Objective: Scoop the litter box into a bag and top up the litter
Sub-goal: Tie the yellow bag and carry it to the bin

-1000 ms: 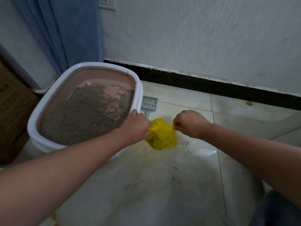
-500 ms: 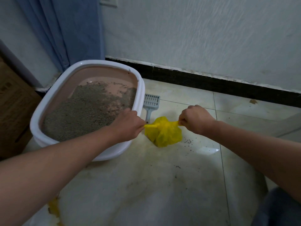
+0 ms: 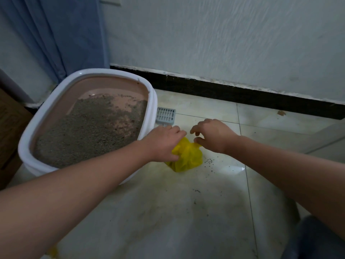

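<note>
The yellow bag, on the floor under both sets of fingers, is pinched by the left hand and right hand; spillage is risked if the knot slips.

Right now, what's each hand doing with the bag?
Left hand: grips the yellow bag at its top, fingers curled.
Right hand: thumb and fingers pinch a strip of the bag's plastic.

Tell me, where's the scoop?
The grey scoop lies on the floor tiles right beside the litter box, just beyond the yellow bag, near the black skirting.
</note>
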A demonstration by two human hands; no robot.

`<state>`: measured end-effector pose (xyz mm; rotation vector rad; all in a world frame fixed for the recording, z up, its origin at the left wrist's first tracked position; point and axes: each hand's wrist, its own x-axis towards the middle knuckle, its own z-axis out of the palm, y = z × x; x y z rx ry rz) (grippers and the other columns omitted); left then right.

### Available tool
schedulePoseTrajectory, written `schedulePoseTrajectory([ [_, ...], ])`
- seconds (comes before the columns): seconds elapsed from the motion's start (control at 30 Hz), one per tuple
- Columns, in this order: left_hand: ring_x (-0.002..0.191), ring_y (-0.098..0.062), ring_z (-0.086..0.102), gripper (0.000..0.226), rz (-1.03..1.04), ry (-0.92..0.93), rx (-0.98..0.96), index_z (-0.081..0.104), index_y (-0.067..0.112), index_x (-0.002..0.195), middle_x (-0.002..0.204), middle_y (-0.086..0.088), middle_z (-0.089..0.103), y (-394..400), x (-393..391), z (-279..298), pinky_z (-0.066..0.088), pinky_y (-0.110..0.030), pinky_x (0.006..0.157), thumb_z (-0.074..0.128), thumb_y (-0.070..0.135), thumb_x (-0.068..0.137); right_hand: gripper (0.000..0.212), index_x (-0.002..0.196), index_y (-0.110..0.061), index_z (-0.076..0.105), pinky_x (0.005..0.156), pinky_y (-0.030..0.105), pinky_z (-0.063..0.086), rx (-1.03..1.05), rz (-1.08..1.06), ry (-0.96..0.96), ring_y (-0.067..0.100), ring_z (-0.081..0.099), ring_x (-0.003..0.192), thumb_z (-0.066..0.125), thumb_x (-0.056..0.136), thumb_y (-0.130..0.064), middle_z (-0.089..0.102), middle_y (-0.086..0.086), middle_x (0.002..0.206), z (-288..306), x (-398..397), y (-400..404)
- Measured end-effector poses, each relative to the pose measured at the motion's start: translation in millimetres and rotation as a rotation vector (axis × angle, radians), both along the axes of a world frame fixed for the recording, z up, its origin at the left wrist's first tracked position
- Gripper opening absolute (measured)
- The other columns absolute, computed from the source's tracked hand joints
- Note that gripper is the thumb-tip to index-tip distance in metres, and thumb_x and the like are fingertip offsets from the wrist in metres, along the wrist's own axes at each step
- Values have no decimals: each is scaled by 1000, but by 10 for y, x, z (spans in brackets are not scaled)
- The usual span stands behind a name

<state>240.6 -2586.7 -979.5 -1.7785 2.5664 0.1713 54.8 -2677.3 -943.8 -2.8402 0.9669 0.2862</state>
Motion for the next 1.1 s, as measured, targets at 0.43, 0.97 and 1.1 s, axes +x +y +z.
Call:
schedulePoseTrajectory([
  [0.43,93,-24,61,34,100,-45,180,54,23,111,106,0,58,-109,-337,-109,41,-33,62,63,33,80,51,143,-21,42,104,40,38,90,-269,-95,25,41,130,45,97,-41,45,2,145,171,-338,70],
  [0.97,83,-32,63,23,675,393,21,56,22,82,80,-1,66,164,-594,3519,46,-36,63,67,40,72,58,146,-14,35,105,25,28,403,-614,-616,22,39,134,56,95,-32,44,4,147,2966,-441,775],
  [1.1,81,-28,62,22,750,449,14,59,24,85,77,2,66,388,-673,4780,47,-35,63,69,39,72,57,146,-19,37,107,24,30,482,-655,-733,12,39,135,55,95,-37,43,-4,147,4204,-524,859],
])
